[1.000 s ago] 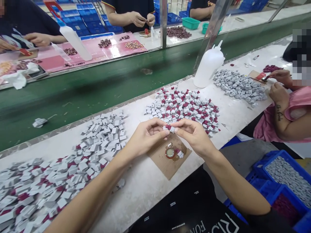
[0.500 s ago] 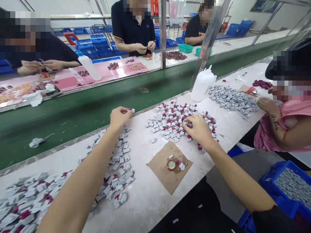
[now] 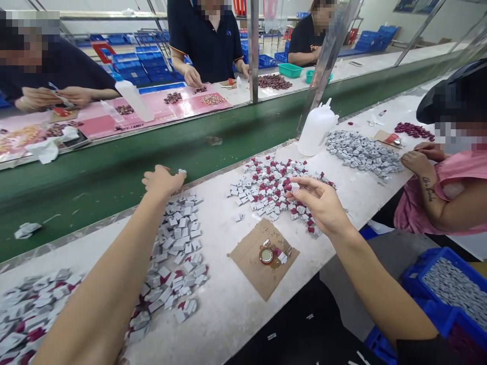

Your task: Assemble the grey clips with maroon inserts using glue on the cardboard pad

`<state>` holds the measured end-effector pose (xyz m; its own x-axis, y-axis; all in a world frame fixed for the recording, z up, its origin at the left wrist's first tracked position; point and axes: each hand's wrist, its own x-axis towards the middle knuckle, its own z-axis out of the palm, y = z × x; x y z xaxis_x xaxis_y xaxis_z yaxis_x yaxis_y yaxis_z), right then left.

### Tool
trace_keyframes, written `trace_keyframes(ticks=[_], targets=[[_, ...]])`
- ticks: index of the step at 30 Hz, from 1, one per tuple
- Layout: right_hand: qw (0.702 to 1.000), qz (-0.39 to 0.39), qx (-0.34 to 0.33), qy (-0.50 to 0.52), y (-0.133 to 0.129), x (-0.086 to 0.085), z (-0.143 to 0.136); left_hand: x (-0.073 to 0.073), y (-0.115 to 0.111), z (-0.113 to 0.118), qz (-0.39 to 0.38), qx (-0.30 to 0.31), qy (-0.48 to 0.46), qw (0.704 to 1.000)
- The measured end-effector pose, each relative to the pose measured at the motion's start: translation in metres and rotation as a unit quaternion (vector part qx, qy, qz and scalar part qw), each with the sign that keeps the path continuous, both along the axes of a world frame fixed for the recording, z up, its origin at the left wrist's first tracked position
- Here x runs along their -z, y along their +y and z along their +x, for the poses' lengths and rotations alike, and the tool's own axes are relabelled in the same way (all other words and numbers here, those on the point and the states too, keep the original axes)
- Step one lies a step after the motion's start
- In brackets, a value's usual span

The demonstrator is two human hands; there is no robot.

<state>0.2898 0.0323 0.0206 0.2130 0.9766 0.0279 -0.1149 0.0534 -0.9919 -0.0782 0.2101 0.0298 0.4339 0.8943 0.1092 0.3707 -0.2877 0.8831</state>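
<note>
My left hand point(image 3: 164, 180) is over the far edge of the table, its back towards me. A small grey block point(image 3: 182, 172) shows at its fingertips; the grip itself is partly hidden. Below it lies a pile of grey blocks with dark red parts point(image 3: 185, 230). My right hand point(image 3: 323, 203) pinches another small grey block point(image 3: 294, 187) between thumb and fingers, just above a second pile of grey and dark red pieces point(image 3: 262, 185). Between my arms, a brown cardboard square point(image 3: 251, 253) carries a small round red-rimmed dish point(image 3: 267, 255), wet spots and a grey-and-red piece point(image 3: 282, 257).
A white squeeze bottle point(image 3: 316, 129) stands behind the right pile. Beyond the table runs a green belt point(image 3: 228, 137) with metal posts. At right a person in pink point(image 3: 452, 197) sits by a grey heap point(image 3: 361, 154). Blue crates point(image 3: 422, 271) stand lower right. Several people work opposite.
My left hand has moved left with its small block. The right hand has lifted slightly, its block now in plainer view. A person opposite has reached down to the pink mat.
</note>
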Motion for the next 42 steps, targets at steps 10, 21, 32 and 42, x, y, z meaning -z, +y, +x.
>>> trace_keyframes(ticks=[10, 21, 32, 42], targets=[[0.995, 0.019, -0.090, -0.027, -0.049, -0.017, -0.045, -0.028, -0.183, 0.107, 0.002, 0.054, -0.065, 0.996], [0.964, 0.091, -0.151, -0.201, -0.076, -0.001, -0.037, -0.014, -0.214, 0.105, -0.181, 0.063, -0.101, 0.976], [0.971, 0.008, -0.095, -0.221, -0.099, 0.019, -0.014, 0.005, -0.224, 0.068, 0.028, -0.041, 0.170, 0.984], [0.975, -0.058, -0.039, -0.209, -0.105, 0.022, -0.007, -0.001, -0.070, -0.055, -0.068, -0.443, 0.346, 0.824]])
